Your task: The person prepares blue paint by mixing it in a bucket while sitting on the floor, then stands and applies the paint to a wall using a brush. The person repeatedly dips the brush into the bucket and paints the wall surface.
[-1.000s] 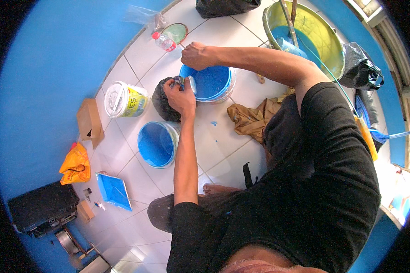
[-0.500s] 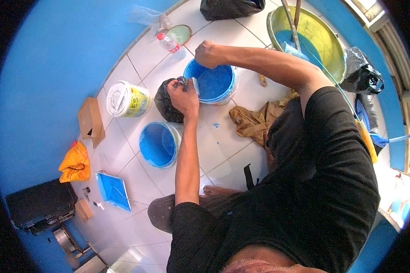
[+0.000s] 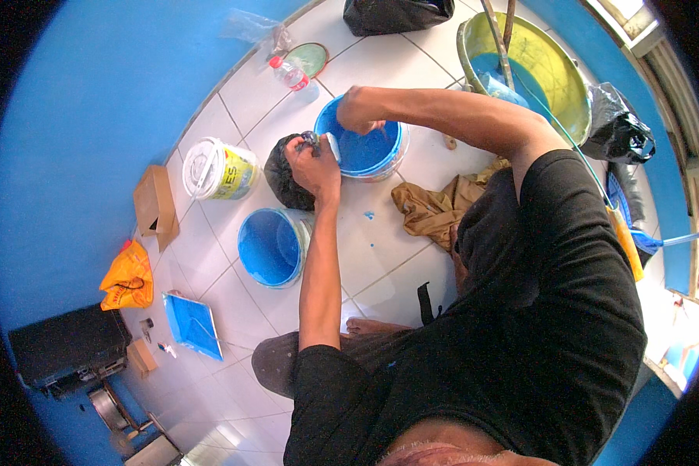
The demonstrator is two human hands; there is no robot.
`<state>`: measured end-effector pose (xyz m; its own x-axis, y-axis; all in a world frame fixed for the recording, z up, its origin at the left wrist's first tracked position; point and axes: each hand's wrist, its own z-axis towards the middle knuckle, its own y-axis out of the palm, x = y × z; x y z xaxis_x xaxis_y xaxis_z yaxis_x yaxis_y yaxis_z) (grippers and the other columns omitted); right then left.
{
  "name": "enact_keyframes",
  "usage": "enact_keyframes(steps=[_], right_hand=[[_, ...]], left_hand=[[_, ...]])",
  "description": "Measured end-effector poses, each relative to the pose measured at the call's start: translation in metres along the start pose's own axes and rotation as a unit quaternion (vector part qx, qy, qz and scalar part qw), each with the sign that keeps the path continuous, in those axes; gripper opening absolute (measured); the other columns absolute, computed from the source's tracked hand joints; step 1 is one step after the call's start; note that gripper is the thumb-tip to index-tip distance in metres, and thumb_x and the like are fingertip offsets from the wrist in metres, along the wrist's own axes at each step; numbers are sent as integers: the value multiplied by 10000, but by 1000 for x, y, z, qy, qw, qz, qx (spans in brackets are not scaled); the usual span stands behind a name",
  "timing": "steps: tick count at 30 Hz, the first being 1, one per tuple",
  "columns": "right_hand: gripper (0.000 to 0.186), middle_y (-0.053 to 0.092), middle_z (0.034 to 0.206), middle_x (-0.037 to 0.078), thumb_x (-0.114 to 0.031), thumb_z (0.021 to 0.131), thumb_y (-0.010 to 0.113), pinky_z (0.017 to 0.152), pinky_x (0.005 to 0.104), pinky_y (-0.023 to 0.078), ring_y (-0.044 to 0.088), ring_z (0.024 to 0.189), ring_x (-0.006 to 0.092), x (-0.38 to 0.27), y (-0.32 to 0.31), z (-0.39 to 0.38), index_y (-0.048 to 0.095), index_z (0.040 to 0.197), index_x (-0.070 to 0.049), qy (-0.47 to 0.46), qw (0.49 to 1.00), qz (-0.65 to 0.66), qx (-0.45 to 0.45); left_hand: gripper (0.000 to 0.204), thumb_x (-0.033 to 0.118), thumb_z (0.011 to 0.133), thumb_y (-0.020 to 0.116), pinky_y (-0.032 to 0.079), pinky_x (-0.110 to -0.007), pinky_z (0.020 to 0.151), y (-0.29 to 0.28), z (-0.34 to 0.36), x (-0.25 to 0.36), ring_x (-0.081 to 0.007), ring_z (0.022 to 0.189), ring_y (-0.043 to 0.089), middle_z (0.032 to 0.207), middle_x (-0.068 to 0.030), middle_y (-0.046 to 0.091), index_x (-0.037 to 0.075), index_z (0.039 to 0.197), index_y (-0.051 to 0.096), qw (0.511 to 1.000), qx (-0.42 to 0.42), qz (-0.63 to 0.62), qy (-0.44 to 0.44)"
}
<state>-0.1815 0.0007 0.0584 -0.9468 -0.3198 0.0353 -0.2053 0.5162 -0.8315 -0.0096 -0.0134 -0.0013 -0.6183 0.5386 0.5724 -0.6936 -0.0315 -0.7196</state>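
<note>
My right hand (image 3: 359, 110) is down inside the rim of the upper bucket of blue paint (image 3: 373, 153), fingers curled; what they hold, if anything, is hidden. My left hand (image 3: 309, 163) is closed at the bucket's left side on a small dark, shiny thing with a white piece (image 3: 332, 146) beside it, too unclear to name, just above a black plastic bag (image 3: 283, 182). Below that stands a second bucket coated in blue (image 3: 266, 247). A white lidded bucket (image 3: 219, 169) is to the left, and a brown cloth (image 3: 431, 203) lies to the right of the buckets.
A yellow tub (image 3: 559, 74) with poles, black bags (image 3: 396, 15), a water bottle (image 3: 291, 76) and a green disc (image 3: 307, 57) lie farther off. Along the left wall are a cardboard box (image 3: 154, 198), orange bag (image 3: 128, 276), blue paint tray (image 3: 190, 326) and black case (image 3: 70, 342).
My right hand has moved right and down from over the bucket's far rim into the bucket. My left hand stays closed at the bucket's side. The view has shifted slightly.
</note>
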Motion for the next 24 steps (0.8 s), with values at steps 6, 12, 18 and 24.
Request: enact_keyframes(steps=[6,12,18,24], right_hand=[[153,710,899,174,-108,721,671,673,395,557,696,861,301,14,15,14,734,825,-15,52,966,-1,253],[174,712,899,173,-121,719,671,686,400,559,698,865,270,-13,-9,13,730,838,-9,-4,996,79,-32],[148,705,784,175,-107,693,661,664,408,559,704,742,270,10,12,7,722,791,-14,51,974,-19,219],[138,690,709,179,-103,676,667,650,390,560,699,713,288,0,17,19,704,754,4,-15,968,68,242]], left_hand=[[361,302,771,732,438,-440,873,1,0,2,-348,993,560,1091,-164,550,-35,881,663,1000,-7,4,-8],[351,314,769,737,437,-437,878,-1,-1,-1,-342,1005,560,1110,-162,549,-21,854,674,999,-7,-17,-29],[354,320,749,757,443,-433,859,-1,-1,1,-345,984,572,1100,-153,565,-23,788,677,1000,8,-9,-28],[243,228,773,736,479,-397,733,1,-1,5,-280,876,603,1052,-92,569,-7,816,692,999,24,20,10]])
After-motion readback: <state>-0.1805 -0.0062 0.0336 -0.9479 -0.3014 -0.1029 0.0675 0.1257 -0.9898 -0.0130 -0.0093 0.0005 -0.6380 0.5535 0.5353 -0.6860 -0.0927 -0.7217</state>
